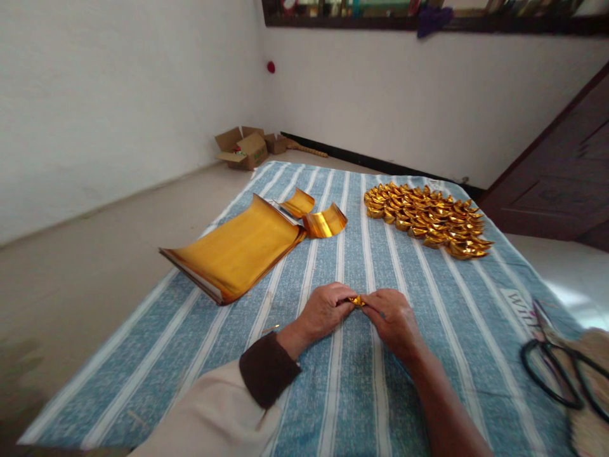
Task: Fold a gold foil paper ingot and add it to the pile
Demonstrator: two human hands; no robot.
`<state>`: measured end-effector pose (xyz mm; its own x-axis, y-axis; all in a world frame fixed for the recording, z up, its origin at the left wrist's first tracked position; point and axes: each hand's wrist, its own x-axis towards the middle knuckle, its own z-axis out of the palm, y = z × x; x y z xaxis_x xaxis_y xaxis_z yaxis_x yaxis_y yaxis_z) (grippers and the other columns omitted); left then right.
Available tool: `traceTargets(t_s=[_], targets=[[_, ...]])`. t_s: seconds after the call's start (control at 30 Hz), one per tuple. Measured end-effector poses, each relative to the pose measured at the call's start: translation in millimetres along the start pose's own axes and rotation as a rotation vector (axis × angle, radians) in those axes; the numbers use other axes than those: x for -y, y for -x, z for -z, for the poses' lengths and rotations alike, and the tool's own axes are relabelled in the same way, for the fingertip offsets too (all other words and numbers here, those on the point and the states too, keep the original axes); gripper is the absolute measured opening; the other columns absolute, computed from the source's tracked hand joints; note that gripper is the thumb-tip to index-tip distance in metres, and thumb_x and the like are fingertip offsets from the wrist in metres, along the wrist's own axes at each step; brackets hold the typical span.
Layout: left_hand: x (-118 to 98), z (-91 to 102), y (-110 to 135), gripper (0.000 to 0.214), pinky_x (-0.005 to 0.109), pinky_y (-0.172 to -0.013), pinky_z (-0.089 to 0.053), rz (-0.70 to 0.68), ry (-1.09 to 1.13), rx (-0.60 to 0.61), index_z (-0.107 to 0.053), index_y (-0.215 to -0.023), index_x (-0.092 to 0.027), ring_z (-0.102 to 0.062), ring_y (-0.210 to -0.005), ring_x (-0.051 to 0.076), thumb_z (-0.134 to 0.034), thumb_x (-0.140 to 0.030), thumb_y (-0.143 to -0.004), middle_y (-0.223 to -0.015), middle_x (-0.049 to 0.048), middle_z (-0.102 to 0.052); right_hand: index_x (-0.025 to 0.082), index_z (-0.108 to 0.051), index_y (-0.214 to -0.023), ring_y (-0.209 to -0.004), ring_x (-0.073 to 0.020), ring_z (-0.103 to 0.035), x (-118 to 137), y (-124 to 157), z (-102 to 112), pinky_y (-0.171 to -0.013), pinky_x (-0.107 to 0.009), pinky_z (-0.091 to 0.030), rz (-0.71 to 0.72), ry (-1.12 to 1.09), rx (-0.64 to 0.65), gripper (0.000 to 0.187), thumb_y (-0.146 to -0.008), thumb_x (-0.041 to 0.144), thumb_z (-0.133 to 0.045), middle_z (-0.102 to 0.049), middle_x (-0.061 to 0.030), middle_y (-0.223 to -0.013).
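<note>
Between my two hands is a small folded gold foil paper piece (358, 301), low over the striped cloth. My left hand (326, 311) pinches its left end between thumb and fingers. On its right end, my right hand (391, 315) has thumb and fingers closed too. Much of the piece is hidden by the fingertips. Ahead and to the left lies a stack of gold foil paper sheets (238, 247). Two smaller curled foil sheets, one gold (297, 203) and one shinier (326, 222), rest by its far corner. Folded gold paper ingots (423, 219) sit packed in rows at the far right.
A blue and white striped cloth (285, 381) covers the table. Black-handled scissors (552, 374) lie at the right edge beside a tan fuzzy item (590, 393). An open cardboard box (245, 149) stands on the floor beyond, and a dark door (561, 165) is at right.
</note>
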<state>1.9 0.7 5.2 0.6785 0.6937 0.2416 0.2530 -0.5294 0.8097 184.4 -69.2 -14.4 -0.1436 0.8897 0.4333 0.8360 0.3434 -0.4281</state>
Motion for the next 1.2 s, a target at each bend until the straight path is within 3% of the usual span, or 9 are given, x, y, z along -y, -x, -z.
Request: traceTargets(t_s=[0.27,0.37,0.5,0.6,0.67,1.0,1.2], targets=[[1.0,-0.8,-0.6,0.015,0.029,-0.078,-0.050,0.019,-0.018,-0.006,-0.073,-0.093,-0.019,-0.066,-0.084,0.018,-0.062,-0.015,-0.083,-0.088,0.0038,-0.072,0.021,-0.073,-0.097,-0.080,-0.0220,-0.064,0.1,0.5,-1.1,-0.078,-0.035,-0.044,-0.023,-0.045,-0.038,0.019,-0.092,0.024,-0.056,-0.072,-0.0061,-0.082],[2.8,-3.0,0.4,0.027,0.027,-0.073,-0.051,0.105,0.012,-0.038,-0.071,-0.107,-0.019,-0.065,-0.076,0.016,-0.065,-0.018,-0.080,-0.092,0.0033,-0.073,0.022,-0.074,-0.097,-0.082,-0.0225,-0.066,0.1,0.5,-2.4,-0.080,-0.036,-0.047,-0.073,-0.151,-0.076,0.018,-0.089,0.024,-0.058,-0.074,-0.0064,-0.086],[6.2,-5.2,1.7,0.059,0.024,-0.062,-0.052,0.256,0.160,-0.107,-0.055,-0.132,-0.019,-0.062,-0.061,0.010,-0.065,-0.019,-0.075,-0.112,0.0064,-0.070,0.023,-0.076,-0.094,-0.083,-0.0227,-0.069,0.5,-2.3,-0.3,-0.079,-0.036,-0.051,-0.297,-0.384,-0.109,0.017,-0.084,0.028,-0.062,-0.076,-0.0053,-0.088],[7.0,-3.7,1.2,0.057,0.026,-0.060,-0.052,0.315,0.166,-0.159,-0.055,-0.131,-0.015,-0.060,-0.059,0.010,-0.063,-0.025,-0.075,-0.112,0.0092,-0.069,0.023,-0.076,-0.093,-0.087,-0.0238,-0.071,-3.7,-5.8,5.9,-0.081,-0.037,-0.053,-0.498,-0.521,-0.150,0.020,-0.081,0.033,-0.064,-0.077,-0.0055,-0.093],[6.1,-1.6,0.4,0.054,0.029,-0.063,-0.053,0.326,0.166,-0.152,-0.058,-0.127,-0.012,-0.063,-0.061,0.013,-0.062,-0.028,-0.076,-0.107,0.0103,-0.070,0.022,-0.076,-0.094,-0.088,-0.0248,-0.071,-10.0,-8.0,11.1,-0.082,-0.038,-0.054,-0.559,-0.537,-0.166,0.024,-0.080,0.035,-0.063,-0.077,-0.0059,-0.094],[5.2,7.9,0.1,0.047,0.035,-0.074,-0.055,0.338,0.091,-0.116,-0.065,-0.116,-0.012,-0.066,-0.071,0.019,-0.058,-0.033,-0.075,-0.101,0.0101,-0.073,0.019,-0.077,-0.089,-0.081,-0.0254,-0.072,-64.2,-26.7,37.1,-0.079,-0.040,-0.054,-0.511,-0.313,-0.222,0.025,-0.076,0.027,-0.058,-0.078,-0.0054,-0.086],[11.5,10.7,-1.6,0.045,0.034,-0.074,-0.055,0.323,0.068,-0.121,-0.067,-0.113,-0.013,-0.067,-0.068,0.019,-0.056,-0.035,-0.075,-0.096,0.0082,-0.074,0.019,-0.077,-0.088,-0.088,-0.0262,-0.071,-103.1,-31.9,52.9,-0.085,-0.042,-0.052,-0.459,-0.129,-0.252,0.024,-0.075,0.021,-0.057,-0.077,-0.0072,-0.092]])
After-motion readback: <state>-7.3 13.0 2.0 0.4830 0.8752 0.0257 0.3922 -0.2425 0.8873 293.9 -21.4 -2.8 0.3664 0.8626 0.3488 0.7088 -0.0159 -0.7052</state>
